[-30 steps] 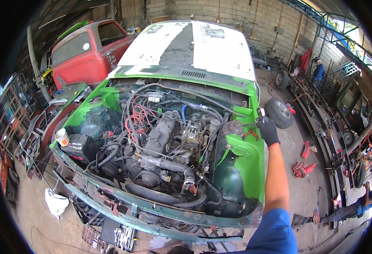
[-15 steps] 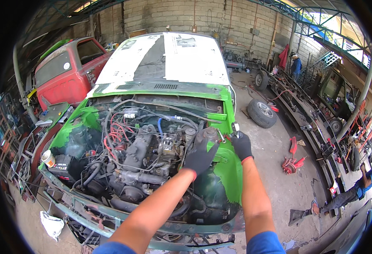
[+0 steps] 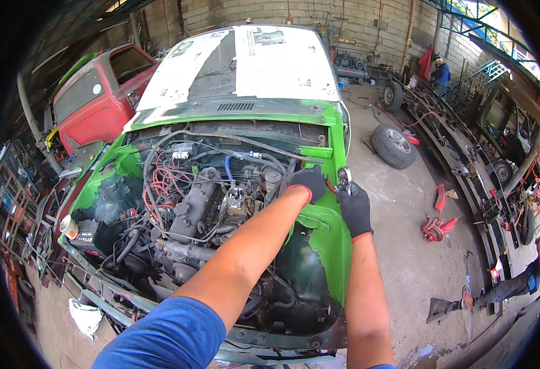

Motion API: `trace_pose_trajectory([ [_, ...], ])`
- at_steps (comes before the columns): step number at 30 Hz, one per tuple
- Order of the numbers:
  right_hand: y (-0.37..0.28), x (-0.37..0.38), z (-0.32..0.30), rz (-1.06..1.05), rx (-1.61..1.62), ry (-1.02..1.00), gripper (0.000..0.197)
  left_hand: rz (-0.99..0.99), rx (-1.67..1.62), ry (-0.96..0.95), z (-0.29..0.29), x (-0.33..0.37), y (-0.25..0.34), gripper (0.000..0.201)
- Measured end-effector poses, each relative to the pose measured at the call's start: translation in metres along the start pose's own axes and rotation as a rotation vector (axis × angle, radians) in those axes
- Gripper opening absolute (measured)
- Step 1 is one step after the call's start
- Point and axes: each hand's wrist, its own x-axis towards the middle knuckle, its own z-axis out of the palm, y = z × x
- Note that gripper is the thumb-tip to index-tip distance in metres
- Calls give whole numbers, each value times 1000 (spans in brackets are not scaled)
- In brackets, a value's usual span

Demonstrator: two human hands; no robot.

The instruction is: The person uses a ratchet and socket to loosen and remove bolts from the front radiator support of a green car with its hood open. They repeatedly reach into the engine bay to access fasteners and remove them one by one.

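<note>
My left hand (image 3: 308, 181), in a black glove with a red cuff, reaches over the strut tower on the right side of the engine bay. Its fingers are curled down; whatever they hold is hidden beneath the glove. Closed round a ratchet wrench (image 3: 344, 174) is my right hand (image 3: 356, 209), gloved the same way, above the bright green fender (image 3: 337, 240). The round silver head sticks up past the fingers. A small red piece (image 3: 330, 186) shows between the two hands. To the left lies the exposed engine (image 3: 190, 212) with red leads and hoses.
White masking paper (image 3: 276, 67) covers the windshield. A battery (image 3: 88, 237) with a cup (image 3: 69, 226) on it sits front left. On the floor at right are a wheel (image 3: 394, 146), red parts (image 3: 433, 227) and a long vehicle frame (image 3: 448, 150). Other people (image 3: 442, 74) are nearby.
My left hand has moved forward and right, its fingers curling over the spot where a small wrench-like tool showed. My right hand keeps the ratchet wrench. The view has shifted slightly.
</note>
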Motion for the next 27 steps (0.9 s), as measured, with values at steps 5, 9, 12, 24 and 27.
trace_pose_trajectory([
  [5, -1, 1, -1, -42, 15, 13, 17, 317, 138, 41, -8, -2, -22, 27],
  [9, 11, 4, 0, -2, 179, 15, 16, 128, -33, 350, -9, -43, -29, 23],
  [12, 24, 8, -2, -124, 160, 52, 17, -30, -1072, 356, -14, -86, -25, 37],
  [24, -127, -71, 44, -411, -36, -324, 26, -12, -1147, 504, -103, -230, -17, 34],
  [27, -196, -129, 80, -450, -42, -336, 27, -98, -1177, 494, -137, -276, -42, 36],
])
